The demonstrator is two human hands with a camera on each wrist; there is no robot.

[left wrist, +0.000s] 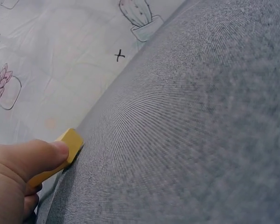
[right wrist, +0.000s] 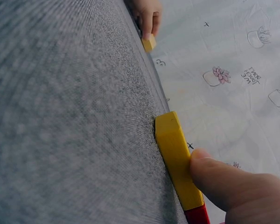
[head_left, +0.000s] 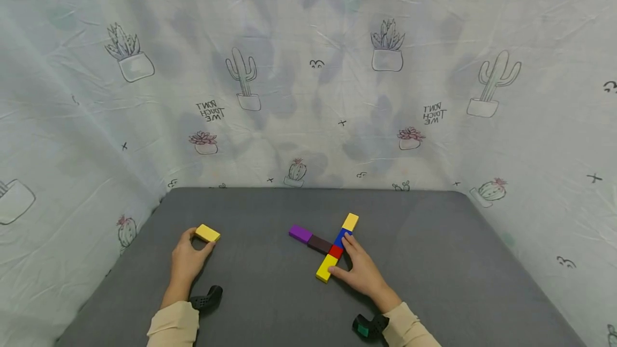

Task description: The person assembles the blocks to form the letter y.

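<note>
My left hand (head_left: 185,262) pinches a yellow block (head_left: 208,233) between thumb and fingers at the left of the grey table. In the left wrist view its thumb lies along the side of that yellow block (left wrist: 73,143). Right of centre, several blocks lie joined in a T shape. One row has a yellow block (head_left: 326,269), a red block (head_left: 336,251), a blue block (head_left: 340,238) and another yellow block (head_left: 351,222). A dark brown block (head_left: 319,244) and a purple block (head_left: 301,233) branch off leftward. My right hand (head_left: 365,274) touches the near yellow block with its thumb and the blue one with its fingertips.
Grey cloth covers the table (head_left: 260,304). A pale curtain (head_left: 313,95) printed with potted cacti hangs behind it and along both sides. Black devices are strapped at the left wrist (head_left: 207,299) and the right wrist (head_left: 370,327).
</note>
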